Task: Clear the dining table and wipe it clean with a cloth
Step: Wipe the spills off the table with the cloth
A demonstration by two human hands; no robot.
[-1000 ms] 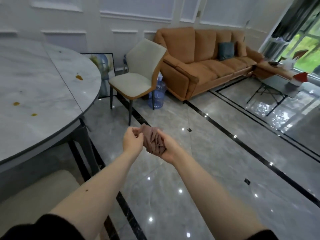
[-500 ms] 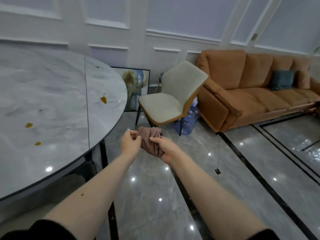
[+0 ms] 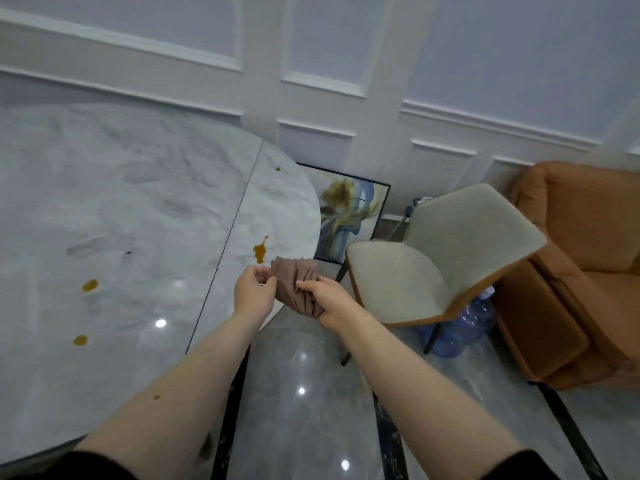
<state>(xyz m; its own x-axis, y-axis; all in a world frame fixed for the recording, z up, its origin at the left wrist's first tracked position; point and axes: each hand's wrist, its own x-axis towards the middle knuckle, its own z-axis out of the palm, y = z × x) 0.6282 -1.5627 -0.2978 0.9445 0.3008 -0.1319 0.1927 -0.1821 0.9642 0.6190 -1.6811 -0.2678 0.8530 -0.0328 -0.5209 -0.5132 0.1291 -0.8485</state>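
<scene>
The marble table (image 3: 121,202) fills your left side, its rounded edge curving toward the wall. On your right stand an orange sofa (image 3: 581,271) and a cream chair (image 3: 433,258), with a blue water bottle (image 3: 460,327) on the floor under the chair and a framed painting (image 3: 346,213) leaning against the wall behind. Your left hand (image 3: 252,292) pinches one edge of the bunched brown cloth (image 3: 294,282), and your right hand (image 3: 329,299) grips its other side; you hold it in the air just off the table's edge. Orange spills (image 3: 259,251) dot the tabletop, the nearest just beside the cloth.
</scene>
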